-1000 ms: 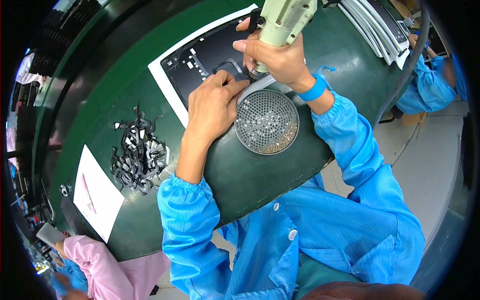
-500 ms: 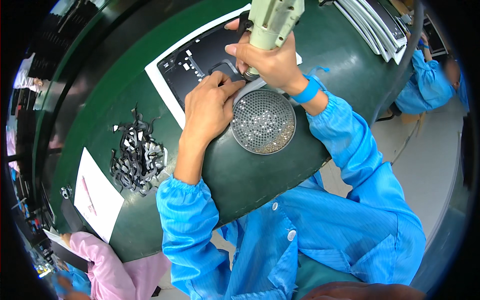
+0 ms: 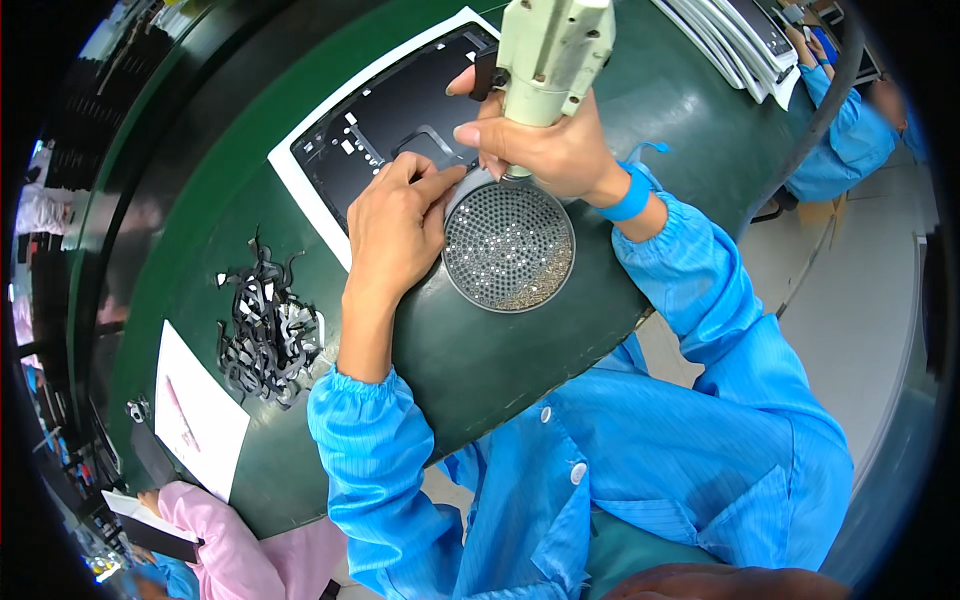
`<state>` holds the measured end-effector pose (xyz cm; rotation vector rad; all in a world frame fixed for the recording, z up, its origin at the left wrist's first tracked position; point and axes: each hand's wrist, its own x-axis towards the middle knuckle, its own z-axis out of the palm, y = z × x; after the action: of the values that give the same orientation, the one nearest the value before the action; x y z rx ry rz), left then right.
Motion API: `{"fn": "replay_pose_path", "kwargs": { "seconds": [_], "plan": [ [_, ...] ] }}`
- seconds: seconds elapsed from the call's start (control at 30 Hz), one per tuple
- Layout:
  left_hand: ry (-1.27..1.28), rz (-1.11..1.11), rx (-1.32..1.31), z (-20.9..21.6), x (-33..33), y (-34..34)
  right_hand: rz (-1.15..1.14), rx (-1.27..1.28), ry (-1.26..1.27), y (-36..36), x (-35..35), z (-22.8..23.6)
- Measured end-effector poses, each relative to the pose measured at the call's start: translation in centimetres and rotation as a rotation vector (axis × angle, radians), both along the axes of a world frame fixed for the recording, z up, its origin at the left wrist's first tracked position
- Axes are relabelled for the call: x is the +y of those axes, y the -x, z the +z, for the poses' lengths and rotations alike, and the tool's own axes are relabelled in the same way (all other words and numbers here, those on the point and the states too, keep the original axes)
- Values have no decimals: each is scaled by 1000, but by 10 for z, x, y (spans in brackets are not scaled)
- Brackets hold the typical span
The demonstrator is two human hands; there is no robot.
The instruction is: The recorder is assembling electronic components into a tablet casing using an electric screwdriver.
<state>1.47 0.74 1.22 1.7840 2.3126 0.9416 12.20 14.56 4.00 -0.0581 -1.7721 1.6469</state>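
My right hand [image 3: 550,150] is wrapped round a pale green electric screwdriver [image 3: 555,60], its index finger by the black trigger lever. The tool points down, its tip at the far rim of a round, perforated grey tray [image 3: 510,250] dotted with small shiny screws. On the near edge of a flat black panel [image 3: 390,110], my left hand [image 3: 400,215] rests with fingers curled and thumb close to the index finger. Whatever lies under those fingertips is hidden. White and silver parts sit on the panel, which lies on a white sheet [image 3: 300,185].
A heap of black and grey flex cables [image 3: 270,335] lies left on the green table [image 3: 480,370]. Nearby is a white paper [image 3: 200,410] with a pinkish mark. Stacked white-edged panels [image 3: 735,50] stand far right. Other people in pink [image 3: 220,530] and blue [image 3: 850,140] sleeves work alongside.
My right hand has brought the screwdriver tip from the panel's near edge toward the screw tray's far rim. My left hand stays at the panel's edge. The whole view has shifted slightly.
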Motion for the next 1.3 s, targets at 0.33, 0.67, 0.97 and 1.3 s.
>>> {"fn": "replay_pose_path", "kwargs": {
  "seconds": [0.33,0.67,0.97,1.3],
  "plan": [
    [-1,10,-6,0,2,-1,-34,-68,63,-2,0,-3],
    [-79,59,-132,-5,1,1,-24,201,22,-1,2,22],
    [-78,55,-123,-4,-4,5,19,48,1,37,-10,12],
    [-71,55,-99,-10,-3,6,15,-4,17,40,-9,1]
  ]
}}
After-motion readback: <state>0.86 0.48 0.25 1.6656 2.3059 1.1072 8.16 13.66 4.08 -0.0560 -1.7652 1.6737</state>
